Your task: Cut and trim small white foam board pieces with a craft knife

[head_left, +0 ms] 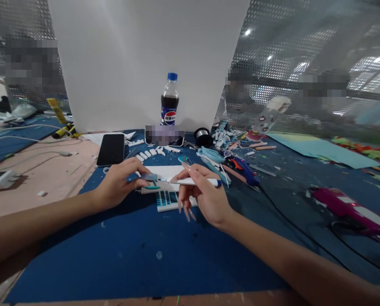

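Over the desk, a white pen pointed left toward a small blue piece.
The left hand pinched that piece in its grip; the right hand gripped the pen.

You've got a white panel top ctr., perf. grey sheeting upper L & R w/ bright light spots, blue work surface lower ctr.

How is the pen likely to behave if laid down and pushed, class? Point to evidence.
The pen would probably roll, since it looks slim and round. It seems stiff, running straight, and likely light, as the right hand holds it in a writing grip.
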Tool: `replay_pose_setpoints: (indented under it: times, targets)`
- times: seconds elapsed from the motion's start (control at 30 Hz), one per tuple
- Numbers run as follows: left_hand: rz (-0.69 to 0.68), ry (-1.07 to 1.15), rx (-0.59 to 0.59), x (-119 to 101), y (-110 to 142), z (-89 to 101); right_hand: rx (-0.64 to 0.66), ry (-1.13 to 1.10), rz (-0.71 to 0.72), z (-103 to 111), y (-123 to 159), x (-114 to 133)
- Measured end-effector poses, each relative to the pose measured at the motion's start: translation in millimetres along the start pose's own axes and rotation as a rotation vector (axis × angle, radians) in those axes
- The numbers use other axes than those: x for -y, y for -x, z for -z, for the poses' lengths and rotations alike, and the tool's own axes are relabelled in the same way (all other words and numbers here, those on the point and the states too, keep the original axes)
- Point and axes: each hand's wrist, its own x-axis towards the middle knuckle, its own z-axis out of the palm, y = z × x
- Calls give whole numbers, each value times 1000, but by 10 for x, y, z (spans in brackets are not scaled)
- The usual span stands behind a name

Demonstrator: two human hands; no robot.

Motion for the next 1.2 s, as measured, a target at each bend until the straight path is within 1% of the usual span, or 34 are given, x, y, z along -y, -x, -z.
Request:
replay_pose_setpoints:
  times: [0.1,0.17,0.27,0.33,0.4,0.43,0.47,0.53,0.6,0.63,0.67,0.7,0.77,0.83,0.9,0.97,1.1,1.2]
  targets:
    - [-5,8,18,-24,-9,3,27,-13,-22,-23,-1,5]
    - [-6,38,29,-29,-9,1,17,-23,-39,-38,0,6]
    - [-63,46,37,-35,6,-9,-20,-31,-73,-62,10,4]
    - [-95,48,50,-51,26,-16,-15,-34,-98,-71,20,6]
    - [-86,41,67,-73,52,-24,1,12,-112,-71,30,15]
    - [-75,32,86,-84,64,-28,8,80,-96,-66,34,21]
    - [-56,20,104,-92,75,-33,6,177,-59,-57,38,26]
    - [-16,1,139,-99,89,-39,-34,421,86,-32,42,26]
    - [-7,-4,152,-101,87,-35,-92,684,302,-6,47,14]
    - [-26,5,161,-105,80,-29,-96,817,422,3,53,7]
    - [-59,20,172,-114,69,-18,-80,945,537,7,62,1]
    - [-99,38,190,-130,55,-5,-37,1059,631,7,75,0]
    - [-192,79,250,-177,24,25,53,1200,754,-7,111,11]
    - [-282,72,313,-234,6,48,113,1234,827,-25,152,32]
    - [-375,27,297,-283,10,57,167,1217,876,-36,186,48]
    - [-431,-21,268,-308,35,52,201,1184,896,-36,207,47]
    - [-443,-87,213,-300,89,28,206,1143,872,-27,215,11]
    - [-458,-141,194,-291,97,22,197,1117,843,-35,211,-1]
